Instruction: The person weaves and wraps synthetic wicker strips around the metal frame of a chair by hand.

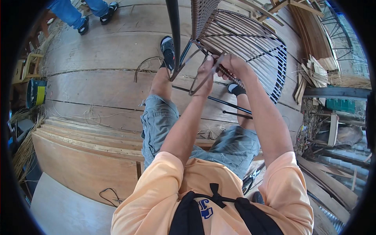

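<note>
Brown flat strip (213, 71), smooth, looping below the hands at the near edge of a brown woven chair (238, 39); seat is parallel strands on dark tubing. Black tube (172, 27) rises left of the work; plank floor (98, 58) below, stacked boards (86, 150) at left. Left hand (205, 70) and right hand (233, 65) nearly closed, pinching the strip; forearms converge.

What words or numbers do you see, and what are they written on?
Peach shirt: blue lettering on the chest, beside a black strap; I won't copy it out.
Dark container with a yellow patch, far left: too small to tell if there's writing.
Nothing else I can read.
</note>
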Demonstrator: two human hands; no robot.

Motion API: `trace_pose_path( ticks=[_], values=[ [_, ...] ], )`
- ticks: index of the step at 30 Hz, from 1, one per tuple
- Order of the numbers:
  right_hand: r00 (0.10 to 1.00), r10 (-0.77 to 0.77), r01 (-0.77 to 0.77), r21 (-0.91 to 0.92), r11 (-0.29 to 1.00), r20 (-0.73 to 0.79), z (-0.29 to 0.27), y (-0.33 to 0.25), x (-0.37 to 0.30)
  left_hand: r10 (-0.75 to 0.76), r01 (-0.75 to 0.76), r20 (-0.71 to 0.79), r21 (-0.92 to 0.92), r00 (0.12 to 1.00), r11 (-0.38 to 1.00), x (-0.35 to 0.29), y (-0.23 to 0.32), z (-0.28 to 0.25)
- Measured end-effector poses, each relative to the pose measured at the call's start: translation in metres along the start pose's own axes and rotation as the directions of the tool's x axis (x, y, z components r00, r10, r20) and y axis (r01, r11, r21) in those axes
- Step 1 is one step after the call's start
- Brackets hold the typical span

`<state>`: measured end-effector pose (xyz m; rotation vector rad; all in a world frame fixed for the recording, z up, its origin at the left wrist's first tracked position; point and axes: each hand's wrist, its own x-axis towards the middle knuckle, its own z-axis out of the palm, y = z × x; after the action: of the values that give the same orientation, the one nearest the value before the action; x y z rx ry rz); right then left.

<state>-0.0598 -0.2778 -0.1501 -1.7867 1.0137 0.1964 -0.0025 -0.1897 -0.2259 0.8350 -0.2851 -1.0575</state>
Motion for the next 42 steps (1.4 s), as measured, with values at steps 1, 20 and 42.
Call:
trace_pose_path(
  ticks=[1, 20, 42],
  values=[
    [0.976, 0.217, -0.216, 0.041, 0.976, -0.018, 0.005, -0.028, -0.015, 0.121, -0.110, -0.013, 0.333, 0.993, 0.937, -0.008, 0.004, -0.005],
    [0.975, 0.193, -0.206, 0.115, 0.972, 0.113, 0.007, 0.031, 0.031, -0.477, 0.448, -0.024, -0.305, 0.879, 0.840, 0.033, -0.012, 0.002],
    [0.643, -0.606, -0.002, -0.792, 0.610, -0.469, 0.062, 0.027, -0.003, 0.540, -0.744, -0.513, -0.410, 0.667, 0.528, -0.380, 0.288, -0.193]
  ],
)
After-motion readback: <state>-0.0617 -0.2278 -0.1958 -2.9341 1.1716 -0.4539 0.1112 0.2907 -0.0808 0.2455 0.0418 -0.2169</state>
